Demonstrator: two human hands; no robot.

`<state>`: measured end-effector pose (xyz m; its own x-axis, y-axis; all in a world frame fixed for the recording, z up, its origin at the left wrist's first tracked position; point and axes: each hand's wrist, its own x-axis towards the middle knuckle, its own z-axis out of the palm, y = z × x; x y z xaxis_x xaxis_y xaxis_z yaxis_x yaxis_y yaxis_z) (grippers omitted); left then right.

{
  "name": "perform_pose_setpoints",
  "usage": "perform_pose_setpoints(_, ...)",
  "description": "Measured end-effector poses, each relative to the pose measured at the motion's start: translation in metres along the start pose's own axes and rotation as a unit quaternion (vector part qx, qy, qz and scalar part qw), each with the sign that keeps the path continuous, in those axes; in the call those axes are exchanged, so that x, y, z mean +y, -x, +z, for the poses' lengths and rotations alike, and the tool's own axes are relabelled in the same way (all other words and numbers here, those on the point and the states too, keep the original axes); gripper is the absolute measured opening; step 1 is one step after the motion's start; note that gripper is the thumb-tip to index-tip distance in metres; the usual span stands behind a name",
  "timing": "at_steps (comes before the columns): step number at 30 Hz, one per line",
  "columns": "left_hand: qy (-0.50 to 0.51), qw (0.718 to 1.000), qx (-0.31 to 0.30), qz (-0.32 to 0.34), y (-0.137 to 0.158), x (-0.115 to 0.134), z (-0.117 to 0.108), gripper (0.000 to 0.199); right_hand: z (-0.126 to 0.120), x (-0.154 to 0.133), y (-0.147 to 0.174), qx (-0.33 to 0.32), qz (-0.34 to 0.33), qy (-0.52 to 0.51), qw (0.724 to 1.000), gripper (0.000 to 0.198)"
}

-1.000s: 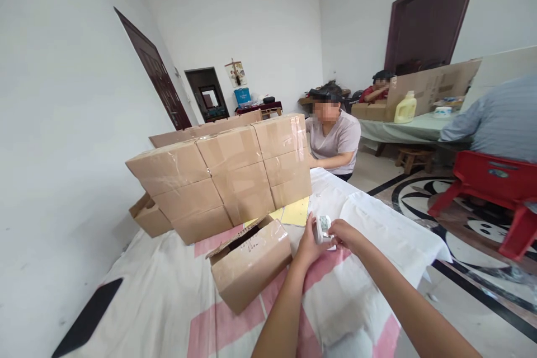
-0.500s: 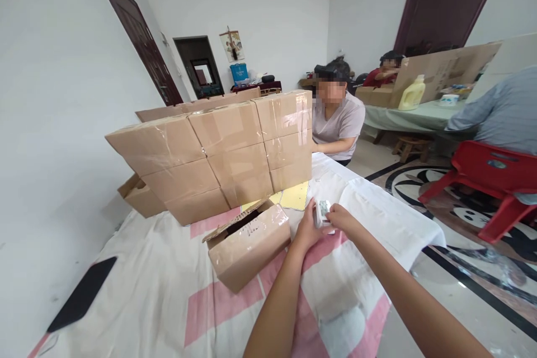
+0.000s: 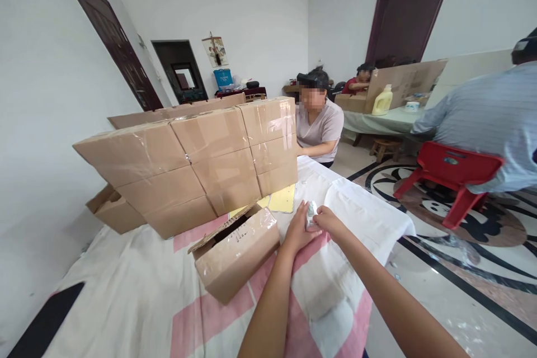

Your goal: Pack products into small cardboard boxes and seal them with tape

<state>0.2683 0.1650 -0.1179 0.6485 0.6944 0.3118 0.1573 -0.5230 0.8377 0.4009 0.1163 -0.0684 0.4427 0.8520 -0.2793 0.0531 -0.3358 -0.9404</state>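
Note:
Between my two hands is a small white box point(image 3: 311, 210) with a greyish-green print, held just above the cloth-covered table. My left hand point(image 3: 298, 229) wraps around its left side and underside. From the right, the bent fingers of my right hand point(image 3: 329, 222) grip its near right edge, and they hide part of it. Left of my hands lies an open cardboard carton point(image 3: 241, 254), its flap partly raised and its inside dark. Beyond it a yellow sheet point(image 3: 282, 199) lies flat at the foot of the stacked cartons.
Taped cartons point(image 3: 197, 165) form a wall across the table's far side. A person point(image 3: 319, 126) sits behind its right end. A black flat object point(image 3: 46, 319) lies at lower left. On the right, another person sits on a red chair point(image 3: 459, 159) near a table with a yellow bottle point(image 3: 382, 102).
The view has turned somewhat to the right, so the room and cartons appear shifted left. Both hands keep hold of the small white box, which now appears tilted differently.

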Motion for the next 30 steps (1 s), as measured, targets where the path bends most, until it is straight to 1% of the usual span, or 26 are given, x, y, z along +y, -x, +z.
perform_pose_setpoints(3, -0.019, 1.0, 0.009, 0.003, 0.0, 0.003, 0.0, 0.101, 0.004, -0.001, 0.004, -0.009, 0.038, -0.029, 0.999, 0.032)
perform_pose_setpoints(6, -0.028, 1.0, 0.008, -0.004, 0.0, 0.004, 0.001, 0.098, 0.006, 0.001, 0.006, -0.007, 0.033, -0.055, 0.998, 0.032)
perform_pose_setpoints(10, -0.034, 0.999, 0.012, -0.019, 0.0, 0.003, 0.003, 0.091, 0.007, 0.009, 0.006, -0.003, -0.001, -0.083, 0.997, 0.03)
perform_pose_setpoints(15, -0.032, 0.999, 0.022, -0.012, -0.001, 0.002, 0.004, 0.088, 0.008, 0.021, 0.009, 0.001, -0.069, -0.116, 0.991, 0.025)
perform_pose_setpoints(18, -0.032, 0.999, 0.016, -0.009, -0.001, 0.002, 0.003, 0.086, 0.01, 0.028, 0.013, 0.017, -0.111, -0.124, 0.986, 0.023)
perform_pose_setpoints(21, -0.036, 0.999, 0.019, -0.008, -0.001, 0.002, 0.003, 0.078, 0.011, 0.036, 0.019, 0.038, -0.144, -0.12, 0.981, 0.022)
perform_pose_setpoints(25, -0.041, 0.999, 0.027, 0.004, 0.0, 0.002, 0.004, 0.071, 0.011, 0.043, 0.027, 0.048, -0.164, -0.117, 0.978, 0.018)
perform_pose_setpoints(30, -0.055, 0.998, 0.03, 0.012, 0.001, 0.001, 0.004, 0.071, 0.009, 0.048, 0.029, 0.036, -0.164, -0.126, 0.978, 0.019)
